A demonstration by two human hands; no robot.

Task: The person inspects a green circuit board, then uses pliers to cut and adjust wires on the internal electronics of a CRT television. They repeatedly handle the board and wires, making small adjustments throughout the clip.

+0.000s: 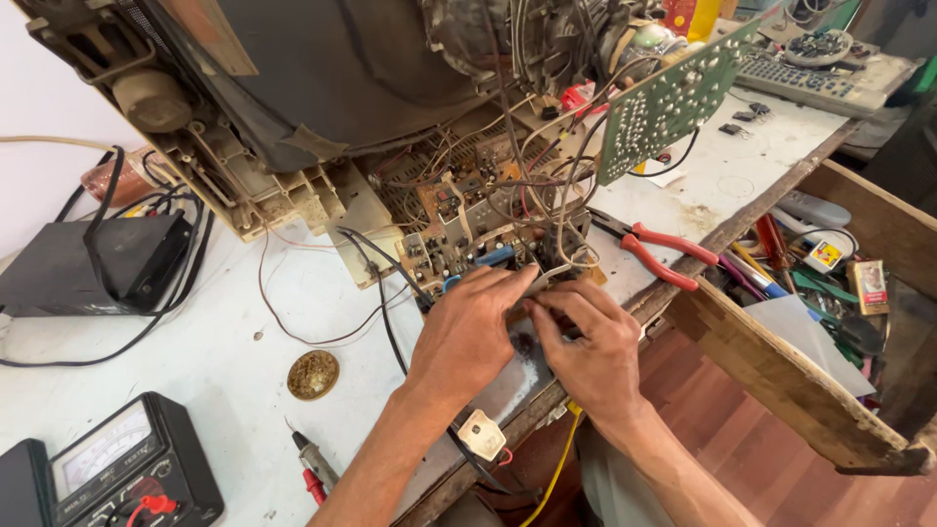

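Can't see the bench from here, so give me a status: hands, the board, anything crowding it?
Left hand and right hand together at the circuit board front edge, pinching a small part. Grip hidden. Wire tangle hangs over it; red pliers alongside.

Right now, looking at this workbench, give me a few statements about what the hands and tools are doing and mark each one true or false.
1. Both hands meet at the near edge of the brown circuit board. True.
2. The right hand holds the red-handled pliers. False: the pliers lie on the bench, untouched.
3. A multimeter sits at the bench's near left corner. True.
4. The left hand rests on the black box. False: it is at the board, well apart from the box.
5. A round brass-coloured disc lies on the bench. True.
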